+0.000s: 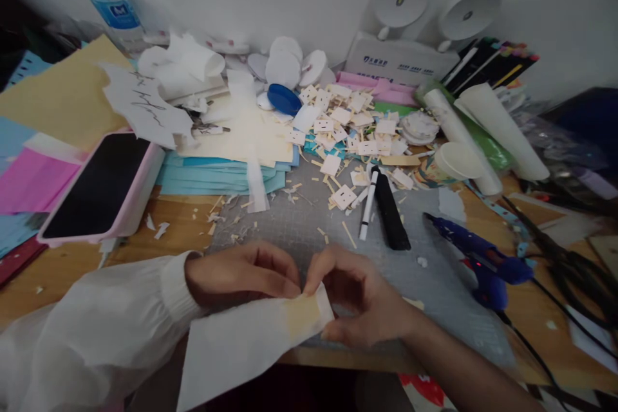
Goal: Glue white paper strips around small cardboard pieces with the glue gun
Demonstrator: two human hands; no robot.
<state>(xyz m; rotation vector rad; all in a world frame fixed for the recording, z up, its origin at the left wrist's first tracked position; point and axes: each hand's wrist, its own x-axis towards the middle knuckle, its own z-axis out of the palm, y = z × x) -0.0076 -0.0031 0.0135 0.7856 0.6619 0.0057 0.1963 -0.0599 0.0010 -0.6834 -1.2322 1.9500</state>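
Observation:
Both my hands meet at the near edge of a grey cutting mat (309, 225). My left hand (241, 273), in a white sleeve, pinches the top edge of a white paper sheet (241, 347) with a yellowish patch near its end. My right hand (360, 296) is curled and pinches the same sheet at its right end, thumb and fingers pressed together. The sheet hangs down toward me over the table edge.
A pile of small cream paper squares (347, 125) lies behind the mat. A white pen (368, 206) and a black stick (391, 212) lie right of centre. Farther right are a blue glue gun (476, 254) and black scissors (570, 264). A pink-cased phone (101, 187) sits at left on coloured papers.

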